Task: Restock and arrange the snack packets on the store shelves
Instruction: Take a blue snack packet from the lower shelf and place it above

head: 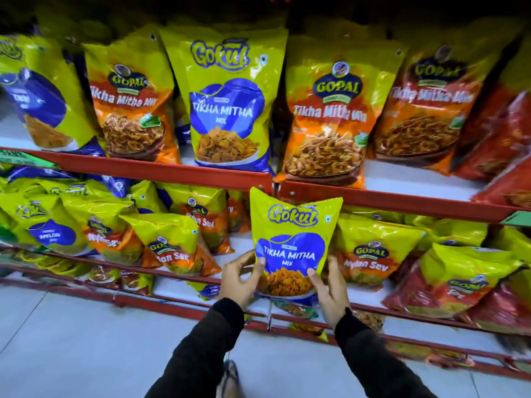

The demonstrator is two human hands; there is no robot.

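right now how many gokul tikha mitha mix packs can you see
2 legible: one large pack standing on the upper shelf, one smaller pack held by both hands below it. The blurred far-left pack may be another.

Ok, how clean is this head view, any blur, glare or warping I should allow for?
Head view: the Gokul Tikha Mitha packet, held by the left hand and right hand, is sharp and readable; the red packets at the right edge smear with blur; the wide lens bows the red shelf edge; glossy wrappers show white glare streaks; the top of frame falls into darkness.
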